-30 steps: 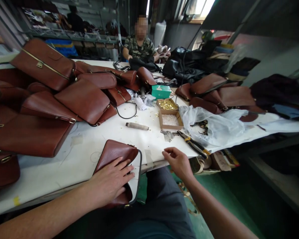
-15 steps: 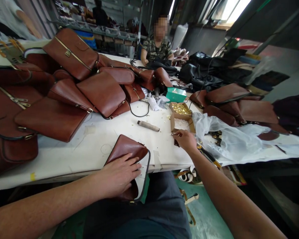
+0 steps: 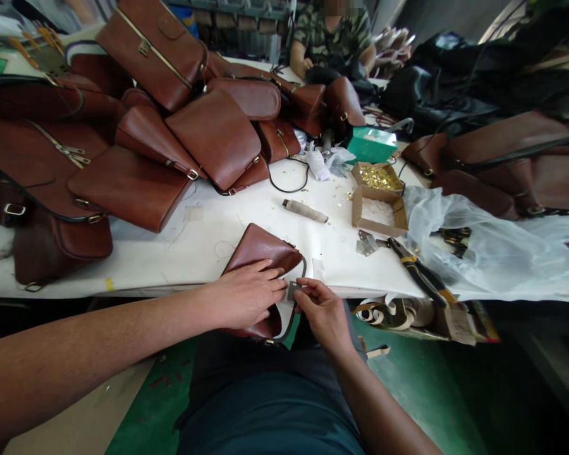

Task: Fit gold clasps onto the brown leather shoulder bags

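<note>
A brown leather bag (image 3: pixel 263 249) lies at the table's front edge, partly overhanging it, its pale lining showing. My left hand (image 3: pixel 249 294) rests flat on it with fingers stretched out. My right hand (image 3: pixel 325 309) pinches a small grey metal plate (image 3: pixel 293 290) between thumb and fingers, held over the bag's pale inner panel by the dark edging. Whether the plate touches the panel, I cannot tell. More grey metal plates (image 3: pixel 367 243) lie on the table to the right, beside pliers (image 3: pixel 420 275) with black and yellow handles.
Finished-looking brown bags (image 3: pixel 213 136) are heaped at the left. Beyond my hands are a thread-wrapped rod (image 3: pixel 306 211), a box of gold-coloured pieces (image 3: pixel 378 177), a box of white pieces (image 3: pixel 382 212) and a green box (image 3: pixel 370 145). Clear plastic (image 3: pixel 497 253) covers the right side. A person (image 3: pixel 332 38) sits opposite.
My right hand has moved left from beside the cardboard boxes to the bag, bringing the metal plate. My left hand stays on the bag. The view has tilted down, uncovering the pliers and plates.
</note>
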`<act>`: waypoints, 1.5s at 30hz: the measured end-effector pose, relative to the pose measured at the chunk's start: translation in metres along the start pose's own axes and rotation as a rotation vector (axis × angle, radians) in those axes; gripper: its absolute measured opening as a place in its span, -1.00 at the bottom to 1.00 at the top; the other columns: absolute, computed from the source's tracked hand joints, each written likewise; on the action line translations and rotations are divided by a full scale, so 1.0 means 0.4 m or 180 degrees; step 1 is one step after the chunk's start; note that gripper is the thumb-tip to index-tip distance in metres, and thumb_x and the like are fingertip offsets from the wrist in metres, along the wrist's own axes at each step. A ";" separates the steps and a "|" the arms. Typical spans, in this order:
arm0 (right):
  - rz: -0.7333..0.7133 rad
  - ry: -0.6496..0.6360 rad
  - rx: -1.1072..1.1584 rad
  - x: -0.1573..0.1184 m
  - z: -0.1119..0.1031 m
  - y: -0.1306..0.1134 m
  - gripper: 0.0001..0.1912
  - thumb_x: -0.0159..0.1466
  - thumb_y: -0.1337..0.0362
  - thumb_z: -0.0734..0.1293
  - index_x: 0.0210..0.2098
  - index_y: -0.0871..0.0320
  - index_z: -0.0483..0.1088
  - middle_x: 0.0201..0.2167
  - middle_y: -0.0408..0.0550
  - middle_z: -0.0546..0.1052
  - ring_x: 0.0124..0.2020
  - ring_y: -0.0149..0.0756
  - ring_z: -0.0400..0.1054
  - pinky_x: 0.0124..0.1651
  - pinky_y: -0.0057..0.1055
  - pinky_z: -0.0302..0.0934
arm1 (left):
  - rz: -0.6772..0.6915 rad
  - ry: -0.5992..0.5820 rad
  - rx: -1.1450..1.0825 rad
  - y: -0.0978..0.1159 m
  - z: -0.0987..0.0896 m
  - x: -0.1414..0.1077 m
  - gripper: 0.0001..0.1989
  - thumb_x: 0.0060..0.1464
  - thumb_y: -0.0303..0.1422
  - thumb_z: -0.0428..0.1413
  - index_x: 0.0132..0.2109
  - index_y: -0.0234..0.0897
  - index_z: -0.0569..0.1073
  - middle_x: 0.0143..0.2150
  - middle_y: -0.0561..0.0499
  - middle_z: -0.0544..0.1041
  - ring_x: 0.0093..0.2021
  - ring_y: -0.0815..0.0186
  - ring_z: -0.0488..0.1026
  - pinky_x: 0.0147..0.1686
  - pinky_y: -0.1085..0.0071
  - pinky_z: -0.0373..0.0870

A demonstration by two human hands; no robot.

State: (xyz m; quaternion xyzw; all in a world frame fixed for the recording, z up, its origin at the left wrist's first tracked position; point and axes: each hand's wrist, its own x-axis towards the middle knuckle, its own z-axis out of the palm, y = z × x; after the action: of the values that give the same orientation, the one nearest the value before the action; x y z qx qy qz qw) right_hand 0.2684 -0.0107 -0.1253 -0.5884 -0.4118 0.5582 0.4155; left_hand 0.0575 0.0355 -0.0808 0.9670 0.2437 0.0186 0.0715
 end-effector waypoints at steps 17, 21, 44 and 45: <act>-0.0425 -0.0009 -0.1593 0.032 -0.012 -0.009 -0.83 0.24 0.15 0.44 -0.22 0.06 0.61 -0.40 -0.08 0.62 -0.41 -0.19 0.44 -0.29 -0.28 0.27 | 0.0061 -0.0041 0.0019 -0.003 -0.003 -0.005 -0.55 0.19 -0.20 0.27 0.17 -0.26 0.51 0.24 -0.16 0.55 0.34 -0.02 0.37 0.42 0.03 0.03; -0.0562 -0.0112 -0.1867 0.037 -0.016 -0.012 -0.88 0.26 0.19 0.42 -0.23 0.05 0.58 -0.40 -0.09 0.60 -0.40 -0.20 0.43 -0.31 -0.30 0.23 | 0.0098 -0.0041 -0.0004 -0.005 -0.011 -0.001 -0.61 0.20 -0.20 0.28 0.12 -0.26 0.54 0.23 -0.16 0.55 0.33 -0.01 0.36 0.42 0.04 0.04; -0.2314 0.0369 -0.3251 0.431 -0.062 -0.212 -0.56 0.32 0.19 0.42 0.17 0.15 0.50 0.14 0.17 0.55 0.15 0.06 0.41 0.21 -0.08 0.29 | 0.0085 -0.0409 -0.0211 -0.023 -0.037 0.034 -0.57 0.19 -0.20 0.28 0.17 -0.17 0.53 0.24 -0.09 0.51 0.25 -0.02 0.39 0.29 0.07 0.21; -0.2175 0.0201 -0.3530 0.477 -0.048 -0.215 -0.50 0.31 0.16 0.43 0.21 0.16 0.47 0.15 0.20 0.54 0.16 0.11 0.40 0.22 -0.04 0.27 | 0.0068 -0.0457 -0.0231 -0.023 -0.041 0.036 -0.56 0.18 -0.20 0.29 0.18 -0.16 0.53 0.25 -0.08 0.51 0.25 -0.02 0.39 0.30 0.07 0.22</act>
State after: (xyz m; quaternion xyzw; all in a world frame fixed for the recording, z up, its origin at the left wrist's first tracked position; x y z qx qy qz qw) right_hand 0.2928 0.1968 -0.1033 -0.5675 -0.7903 0.0818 0.2161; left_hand 0.0646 0.0524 -0.0661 0.9652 0.2268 -0.0412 0.1236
